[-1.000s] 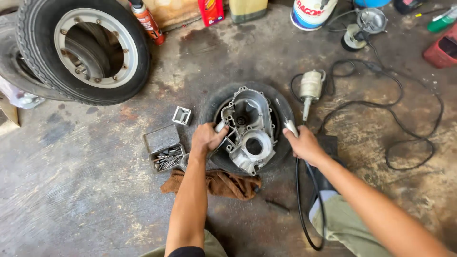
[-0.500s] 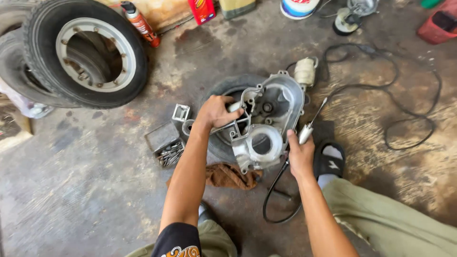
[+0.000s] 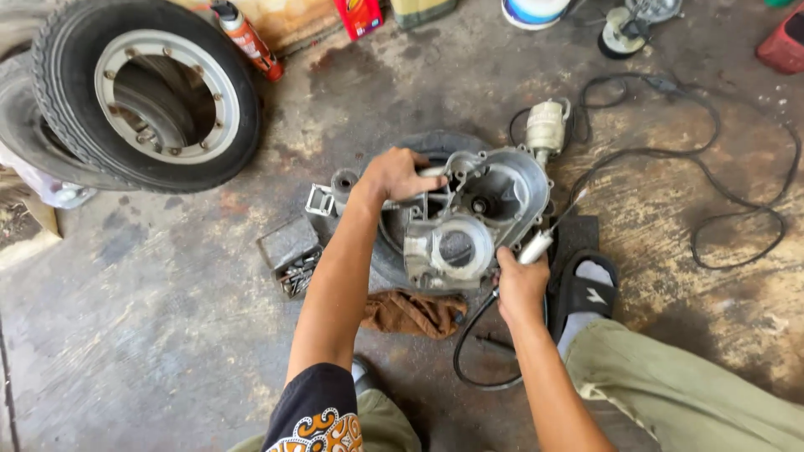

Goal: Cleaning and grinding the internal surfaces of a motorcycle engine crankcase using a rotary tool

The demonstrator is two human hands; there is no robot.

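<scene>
Left hand [image 3: 400, 177] grips the upper left edge of a grey metal engine casing [image 3: 473, 219], fingers curled over its rim and closed on it. Right hand [image 3: 521, 285] is wrapped shut around the handle of a slim rotary tool [image 3: 536, 246], whose thin tip points up and to the right, just beside the casing's lower right edge. A black hose [image 3: 469, 347] loops down from that hand across the floor.

This casing sits tilted on a dark round rubber pad [image 3: 435, 146] on the stained concrete floor [image 3: 151, 318], roughly in the middle of the view, with its round opening facing up. A crumpled brown rag [image 3: 412, 312] lies just below it, between the two forearms. To the left, a small open metal box of bits [image 3: 291, 254] rests near the left forearm. A foot in a black sandal [image 3: 586, 289] is planted just right of the right hand.

Further off, a large tyre on a silver rim [image 3: 142, 96] lies at upper left, with an orange spray can [image 3: 244, 38] beside it. A small motor [image 3: 546, 127] stands just above the casing, and a black cable [image 3: 737, 226] curls across the floor at right.
</scene>
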